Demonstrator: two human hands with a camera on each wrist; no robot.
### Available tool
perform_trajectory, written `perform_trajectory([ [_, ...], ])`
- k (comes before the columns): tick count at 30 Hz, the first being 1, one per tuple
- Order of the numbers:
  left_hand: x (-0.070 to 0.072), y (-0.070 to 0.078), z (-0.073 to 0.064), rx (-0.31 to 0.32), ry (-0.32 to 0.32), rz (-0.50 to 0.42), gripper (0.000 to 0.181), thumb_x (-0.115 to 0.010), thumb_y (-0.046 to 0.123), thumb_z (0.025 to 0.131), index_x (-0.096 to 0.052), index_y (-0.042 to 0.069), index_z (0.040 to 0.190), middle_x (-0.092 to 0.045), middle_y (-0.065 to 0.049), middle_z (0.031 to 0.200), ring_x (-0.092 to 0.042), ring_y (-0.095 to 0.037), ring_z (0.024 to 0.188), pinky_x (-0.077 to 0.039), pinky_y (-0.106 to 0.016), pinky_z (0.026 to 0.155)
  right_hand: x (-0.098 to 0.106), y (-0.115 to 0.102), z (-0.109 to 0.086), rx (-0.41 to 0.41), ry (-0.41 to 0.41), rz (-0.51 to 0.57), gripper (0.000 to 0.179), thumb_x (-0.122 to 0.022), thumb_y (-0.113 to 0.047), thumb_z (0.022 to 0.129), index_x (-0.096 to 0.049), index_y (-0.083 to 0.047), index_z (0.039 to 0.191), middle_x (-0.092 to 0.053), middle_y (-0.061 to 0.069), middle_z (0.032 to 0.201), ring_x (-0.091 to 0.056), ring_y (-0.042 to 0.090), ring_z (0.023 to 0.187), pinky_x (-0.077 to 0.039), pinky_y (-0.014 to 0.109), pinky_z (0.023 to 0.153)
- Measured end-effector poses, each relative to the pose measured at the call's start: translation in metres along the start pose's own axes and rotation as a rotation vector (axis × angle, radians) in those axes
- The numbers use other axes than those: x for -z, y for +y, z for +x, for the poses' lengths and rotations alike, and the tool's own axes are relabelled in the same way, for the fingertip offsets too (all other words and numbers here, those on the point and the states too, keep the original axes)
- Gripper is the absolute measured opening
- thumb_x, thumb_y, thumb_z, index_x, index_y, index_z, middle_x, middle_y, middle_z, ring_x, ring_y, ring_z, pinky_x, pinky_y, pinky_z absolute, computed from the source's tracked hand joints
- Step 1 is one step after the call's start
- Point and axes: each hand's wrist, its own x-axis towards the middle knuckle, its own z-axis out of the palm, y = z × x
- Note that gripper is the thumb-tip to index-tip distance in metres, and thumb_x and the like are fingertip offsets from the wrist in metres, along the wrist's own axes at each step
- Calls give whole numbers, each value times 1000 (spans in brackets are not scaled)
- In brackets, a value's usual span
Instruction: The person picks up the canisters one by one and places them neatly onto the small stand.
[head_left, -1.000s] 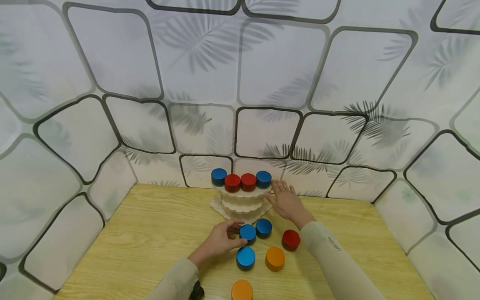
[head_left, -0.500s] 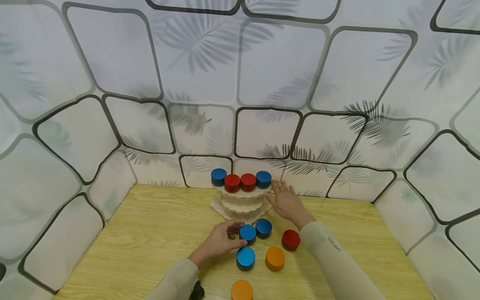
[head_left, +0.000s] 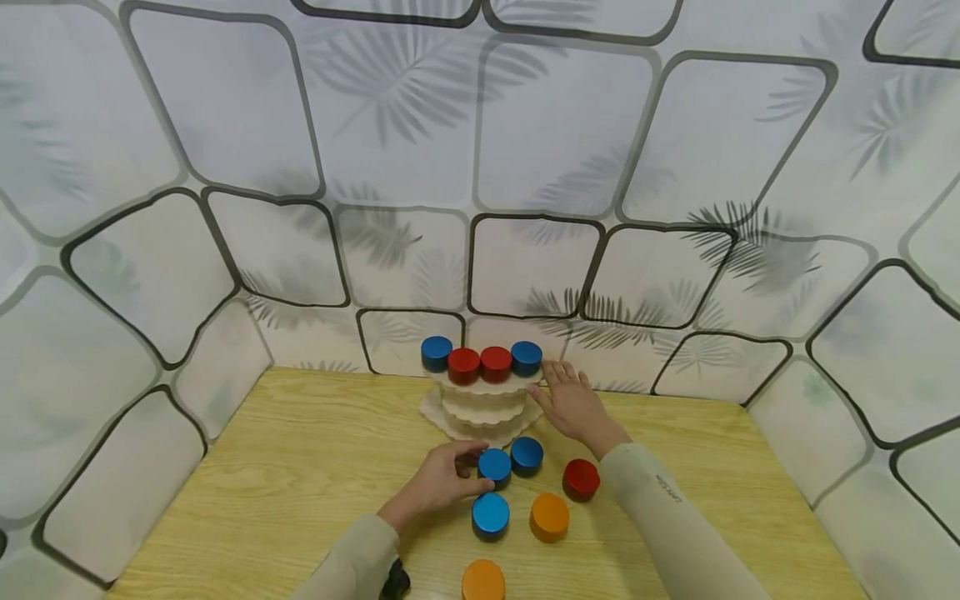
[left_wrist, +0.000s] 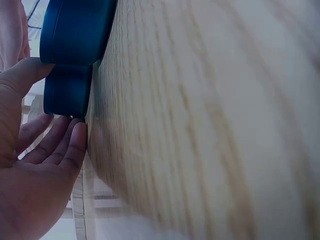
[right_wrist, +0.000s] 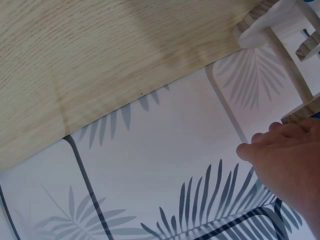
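Observation:
My left hand (head_left: 438,479) pinches a blue round block (head_left: 495,467) on the table, thumb at its near side and fingers at its far side. In the left wrist view, the thumb and fingers (left_wrist: 74,145) lie either side of that block (left_wrist: 67,92). My right hand (head_left: 577,407) has its fingers straight, with the fingertips right at the edge of the top tier of a scalloped wooden stand (head_left: 483,404). Two red blocks (head_left: 495,364) stand on that tier between two blue ones (head_left: 527,358). In the right wrist view, the hand (right_wrist: 287,160) is beside the stand's edge.
Another blue block (head_left: 491,516) stands in front of the pinched one, and one more (head_left: 527,456) just behind right. A red block (head_left: 581,480) and two orange blocks (head_left: 550,517) are also on the wooden table (head_left: 285,483). Patterned walls (head_left: 540,258) enclose the table.

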Motion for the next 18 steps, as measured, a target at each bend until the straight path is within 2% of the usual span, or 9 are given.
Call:
perform_trajectory([
  [8, 0, 0, 2, -16, 2, 51, 59, -85, 23, 91, -64, -1, 141, -70, -13, 133, -68, -23, 113, -60, -34, 93, 2, -3, -1, -10, -16, 5, 75, -33, -50, 114, -19, 2, 167, -24, 27, 171, -18, 49, 160, -15, 67, 129],
  [18, -2, -1, 1, -8, 39, -3, 54, -86, 25, 90, -68, 6, 136, -72, -7, 125, -68, -17, 108, -59, -28, 90, 1, -1, 0, -15, -18, 11, 74, -34, -49, 115, -19, 2, 167, -24, 28, 171, -18, 50, 160, -16, 68, 128],
])
